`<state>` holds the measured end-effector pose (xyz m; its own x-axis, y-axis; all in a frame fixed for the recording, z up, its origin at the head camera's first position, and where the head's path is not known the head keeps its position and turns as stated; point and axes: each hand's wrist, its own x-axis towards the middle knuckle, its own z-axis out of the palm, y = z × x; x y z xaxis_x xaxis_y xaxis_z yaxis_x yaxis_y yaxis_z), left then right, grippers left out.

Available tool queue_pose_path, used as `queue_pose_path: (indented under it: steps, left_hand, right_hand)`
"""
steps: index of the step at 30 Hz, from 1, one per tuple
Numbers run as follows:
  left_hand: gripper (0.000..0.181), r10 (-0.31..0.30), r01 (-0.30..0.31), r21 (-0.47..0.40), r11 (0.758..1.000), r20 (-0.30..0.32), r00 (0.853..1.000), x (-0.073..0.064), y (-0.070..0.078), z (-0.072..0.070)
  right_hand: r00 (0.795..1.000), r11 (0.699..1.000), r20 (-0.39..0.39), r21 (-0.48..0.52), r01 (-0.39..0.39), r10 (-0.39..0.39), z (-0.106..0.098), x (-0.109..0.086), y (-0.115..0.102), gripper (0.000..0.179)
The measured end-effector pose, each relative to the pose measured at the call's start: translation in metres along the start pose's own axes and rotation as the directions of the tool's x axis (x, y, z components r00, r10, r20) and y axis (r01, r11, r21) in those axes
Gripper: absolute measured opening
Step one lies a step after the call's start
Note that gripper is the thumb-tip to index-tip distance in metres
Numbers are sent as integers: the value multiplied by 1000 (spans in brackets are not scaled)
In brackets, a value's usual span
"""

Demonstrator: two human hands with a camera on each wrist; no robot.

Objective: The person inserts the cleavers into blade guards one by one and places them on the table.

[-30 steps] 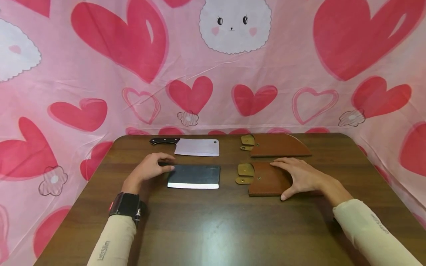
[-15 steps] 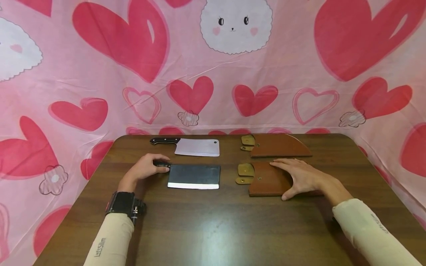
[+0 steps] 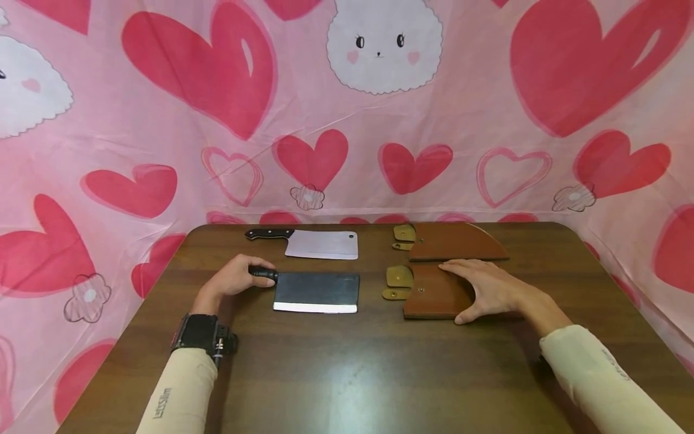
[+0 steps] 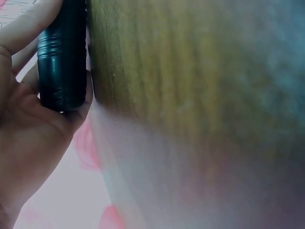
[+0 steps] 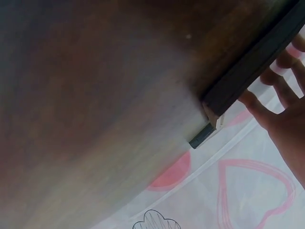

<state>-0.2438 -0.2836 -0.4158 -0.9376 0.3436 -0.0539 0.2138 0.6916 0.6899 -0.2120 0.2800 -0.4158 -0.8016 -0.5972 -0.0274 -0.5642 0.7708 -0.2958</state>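
Observation:
My left hand [image 3: 233, 277] grips the black handle of the near cleaver [image 3: 317, 290], whose dark blade lies toward the right with its bright edge facing me. In the left wrist view, fingers and thumb wrap the ribbed handle [image 4: 62, 71]. On the right side, my right hand [image 3: 493, 289] spans the near brown leather knife sheath [image 3: 434, 295], thumb at the front edge and fingers at the back edge. Two tan snap straps stick out at its left end. The right wrist view shows the sheath's dark edge [image 5: 257, 62] beside the fingers; the hand hides its right end.
Behind the near cleaver lies a second cleaver [image 3: 322, 245] with a pale blade and a black riveted handle. Another brown leather sheath [image 3: 455, 242] lies at the back right, close behind the near one. The wooden table [image 3: 347, 374] ends at a pink heart-printed cloth [image 3: 347, 108].
My left fingers have moved back from the cleaver's blade onto its handle and closed round it. The near sheath has shifted slightly with my right hand, narrowing the visible gap to the far sheath.

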Motion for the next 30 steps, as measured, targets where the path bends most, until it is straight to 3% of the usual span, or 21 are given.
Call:
queue_pose_path:
  steps: [9, 16, 30]
  left_hand:
    - [30, -33, 31, -41, 999, -39, 999, -1, -4, 2]
    - [33, -2, -1, -53, 999, -62, 998, 0, -1, 2]
    - [31, 89, -99, -66, 993, -149, 985, 11, 27, 7]
  right_hand:
    - [1000, 1000, -10, 13, -17, 17, -2, 2, -2, 111]
    - [999, 1000, -54, -14, -2, 1, -4, 3, -4, 108]
    - [982, 995, -166, -52, 82, -89, -10, 17, -18, 105]
